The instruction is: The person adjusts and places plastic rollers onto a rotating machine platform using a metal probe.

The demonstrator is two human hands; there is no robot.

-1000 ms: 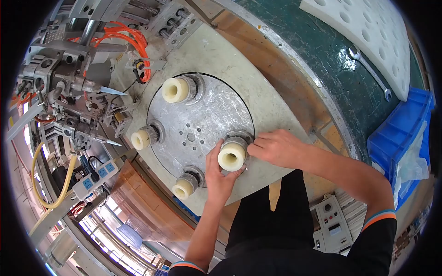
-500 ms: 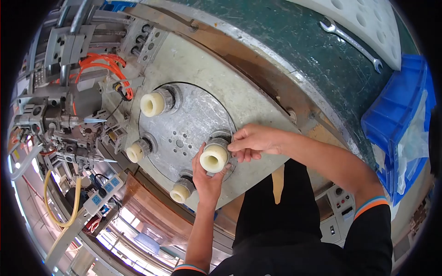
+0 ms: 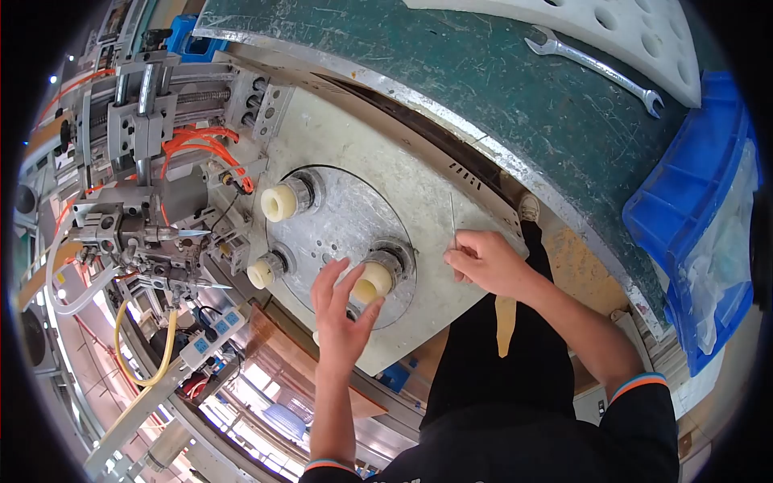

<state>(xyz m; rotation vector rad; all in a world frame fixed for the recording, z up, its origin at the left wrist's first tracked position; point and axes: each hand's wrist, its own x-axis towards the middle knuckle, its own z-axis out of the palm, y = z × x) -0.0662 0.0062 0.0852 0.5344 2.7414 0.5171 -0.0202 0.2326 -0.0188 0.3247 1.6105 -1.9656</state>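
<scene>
My left hand [image 3: 341, 318] has its fingers spread in front of a cream plastic ring [image 3: 377, 282], the thumb right at the ring's lower edge. That ring sits on a metal fixture post [image 3: 390, 262] on a round metal turntable [image 3: 346, 201]. To the right, over the pale machine top, my right hand [image 3: 485, 262] pinches a thin metal rod [image 3: 452, 211] that sticks up from its fingers. Two more cream rings stand on posts, an upper one [image 3: 279, 203] and a smaller left one [image 3: 261, 274]. Another ring is mostly hidden behind my left hand.
Machine slides and nozzles [image 3: 145, 233] with orange hoses [image 3: 213, 153] stand at the left. Along the top runs a green bench [image 3: 451, 72] bearing a wrench [image 3: 596, 68] and a white foam board with holes [image 3: 564, 12]. A blue bin [image 3: 684, 185] is at the right.
My left hand has loosened from around the cream ring, its fingers now spread. My right hand has pulled away to the right with the thin rod. The view has shifted.
</scene>
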